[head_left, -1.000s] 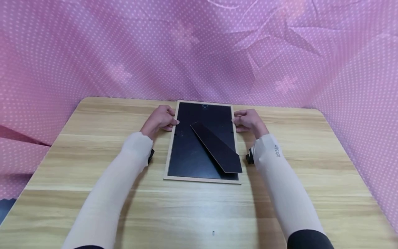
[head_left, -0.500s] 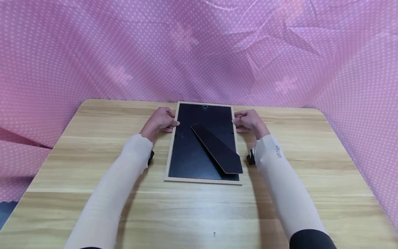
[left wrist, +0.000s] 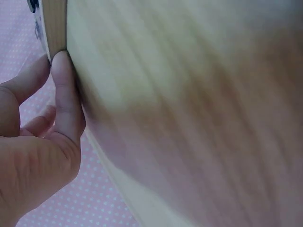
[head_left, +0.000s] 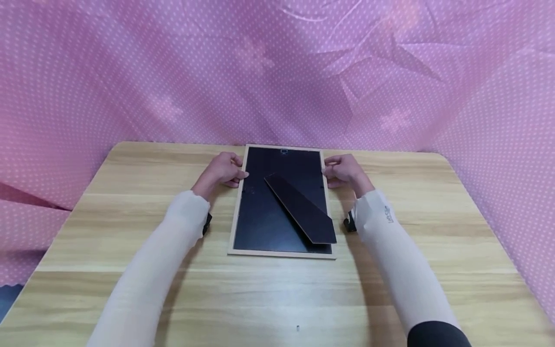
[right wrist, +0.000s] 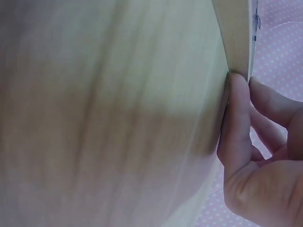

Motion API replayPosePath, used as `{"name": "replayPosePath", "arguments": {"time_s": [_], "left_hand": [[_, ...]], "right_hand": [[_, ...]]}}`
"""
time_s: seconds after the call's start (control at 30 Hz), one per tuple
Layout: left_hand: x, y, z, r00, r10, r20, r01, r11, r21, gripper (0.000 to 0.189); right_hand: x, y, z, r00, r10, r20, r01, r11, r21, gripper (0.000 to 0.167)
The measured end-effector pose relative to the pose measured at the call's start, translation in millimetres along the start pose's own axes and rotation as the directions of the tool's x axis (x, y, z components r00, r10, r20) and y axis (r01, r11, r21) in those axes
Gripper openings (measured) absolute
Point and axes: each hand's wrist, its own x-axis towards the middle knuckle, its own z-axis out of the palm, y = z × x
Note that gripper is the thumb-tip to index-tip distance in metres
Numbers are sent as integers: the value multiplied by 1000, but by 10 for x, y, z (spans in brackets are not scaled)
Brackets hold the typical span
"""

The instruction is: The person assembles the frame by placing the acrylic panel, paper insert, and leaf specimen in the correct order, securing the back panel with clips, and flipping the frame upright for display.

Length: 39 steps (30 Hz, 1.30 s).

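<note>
A picture frame (head_left: 257, 226) lies back side up at the far middle of the table, with a pale wooden border and a black backing board. Its black easel stand (head_left: 301, 208) runs diagonally across the backing, the wide end towards the near right corner. My left hand (head_left: 224, 168) pinches the frame's left edge, thumb on the border. On the opposite edge my right hand (head_left: 345, 171) holds the frame the same way, at about the same height. Both wrist views show the pale side of the frame (left wrist: 55, 23) between thumb and finger; the frame's front is hidden.
The wood-grain table (head_left: 130, 231) has rounded far corners. Pink dotted cloth (head_left: 277, 72) hangs behind it and along both sides, close to the frame's far end. A tiny dark piece (head_left: 297, 328) lies near the table's front. A small metal hanger (head_left: 284, 151) sits at the backing's far end.
The head view has shifted slightly, so the table sits a little lower in it. Both hands keep their hold on the picture frame, which has hardly moved on the table.
</note>
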Motion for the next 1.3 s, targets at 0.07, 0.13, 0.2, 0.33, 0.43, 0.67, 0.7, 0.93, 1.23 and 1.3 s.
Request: {"name": "replayPosePath", "arguments": {"time_s": [0.07,0.13,0.2,0.33,0.43,0.67,0.7,0.93,1.23,1.3], "left_hand": [[-18,8,-7,1000,-1,16,1,1000,-2,44],[-24,-2,-17,1000,-7,30,7,1000,-8,45],[-33,-15,-32,999,-12,47,13,1000,-13,46],[-67,-39,-58,997,-9,81,9,1000,0,49],[-103,-54,-68,995,8,104,-10,1000,15,51],[-181,-73,-66,990,26,136,-29,999,25,55],[-190,-75,-68,990,22,140,-26,999,28,56],[-232,-118,-69,987,37,159,-38,999,1,59],[-274,-205,-72,983,50,176,-36,996,-83,62],[-296,-197,-61,984,45,170,-32,996,-80,62]], "right_hand": [[-23,1,3,1000,0,2,0,1000,-3,53],[-46,10,4,1000,3,11,-3,1000,-1,53],[-72,23,-2,1000,6,27,-6,1000,4,53],[-119,53,-21,999,13,51,-13,1000,7,54],[-145,76,-25,998,9,70,-10,1000,11,54],[-247,84,-29,995,-7,99,7,1000,-6,54],[-266,85,-28,995,-5,104,6,1000,-7,54],[-369,102,1,993,-8,118,7,1000,8,57],[-427,117,53,992,-12,125,8,999,36,60],[-431,117,62,991,-11,130,7,999,37,60]]}}
